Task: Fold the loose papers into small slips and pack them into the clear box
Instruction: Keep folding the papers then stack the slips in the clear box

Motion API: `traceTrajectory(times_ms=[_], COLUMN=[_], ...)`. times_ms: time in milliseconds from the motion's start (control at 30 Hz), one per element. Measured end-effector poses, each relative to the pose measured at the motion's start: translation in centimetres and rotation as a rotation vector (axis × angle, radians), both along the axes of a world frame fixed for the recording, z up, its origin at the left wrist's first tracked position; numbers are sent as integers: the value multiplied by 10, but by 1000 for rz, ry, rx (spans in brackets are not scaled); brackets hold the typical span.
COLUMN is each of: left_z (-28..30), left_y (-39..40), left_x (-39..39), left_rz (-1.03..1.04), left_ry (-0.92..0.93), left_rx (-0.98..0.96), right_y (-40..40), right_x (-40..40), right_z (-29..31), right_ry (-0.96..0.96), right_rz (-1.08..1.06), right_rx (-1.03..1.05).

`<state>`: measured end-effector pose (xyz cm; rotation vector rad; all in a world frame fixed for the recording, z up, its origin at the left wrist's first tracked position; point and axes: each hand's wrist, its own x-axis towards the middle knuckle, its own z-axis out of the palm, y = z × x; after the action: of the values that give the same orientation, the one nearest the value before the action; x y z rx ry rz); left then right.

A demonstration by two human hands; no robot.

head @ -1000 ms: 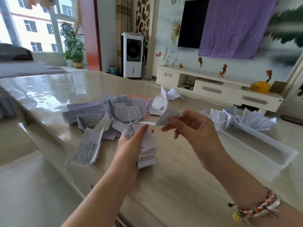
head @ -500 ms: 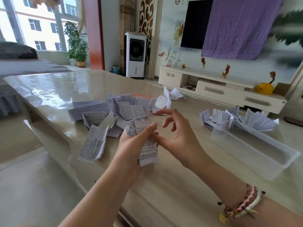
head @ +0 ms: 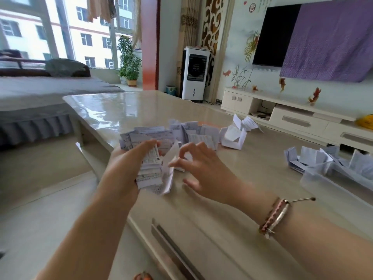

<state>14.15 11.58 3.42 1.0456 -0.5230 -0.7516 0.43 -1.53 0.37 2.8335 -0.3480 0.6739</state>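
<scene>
Paper, thin and printed, makes up every working item here. The left hand [head: 129, 164] curls round a stack of folded slips [head: 150, 170], thumb on top and fingers beneath, holding it just above the near edge of the table [head: 125, 110]. The right hand [head: 203, 168] hovers beside the stack with fingers loosely spread; its fingertips [head: 173, 163] meet a bent sheet [head: 168, 178] that hangs against the stack, though motion blur hides whether they pinch it. Loose papers [head: 181, 134] lie heaped behind both hands, near the table's middle. The clear box [head: 331, 178] stands well apart to the right, with slips [head: 308, 158] standing in it.

Handling, as judged: the slips are very light, limp and smooth-faced, so a stack slides apart unless squeezed across its flat faces. A single sheet is best taken at a corner or along a crease, where the fold gives some stiffness. Creases spring open, so slips likely need packing tightly on edge.
</scene>
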Motion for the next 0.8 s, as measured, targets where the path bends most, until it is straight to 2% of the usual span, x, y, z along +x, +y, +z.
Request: traceTrajectory(times_ms=[100,167,233,300,433,567,667,800], left_z=[-3,-4,-5,-7,-7,-6,-9,-11], left_y=[4,4,2,-3,-17,-26,-29,-35], left_x=[15,19,21,20,11,-16,-37,-64], left_rz=[34,54,82,129,243,143,-35,-278], left_ry=[28,33,31,30,8,-9,-45,-71], left_rx=[6,-11,-24,-29,-35,7,63,16], right_y=[2,5,11,17,24,18,12,8], right_x=[18,22,20,10,-19,-48,-63,-79], right_z=[-8,-7,-1,10,34,41,40,37], right_ry=[11,-63,-211,-361,-517,-709,-788,-756], right_rz=[106,129,101,32,-54,-85,-131,-135], right_rx=[-155,-162,9,268,781,1188,1365,1409])
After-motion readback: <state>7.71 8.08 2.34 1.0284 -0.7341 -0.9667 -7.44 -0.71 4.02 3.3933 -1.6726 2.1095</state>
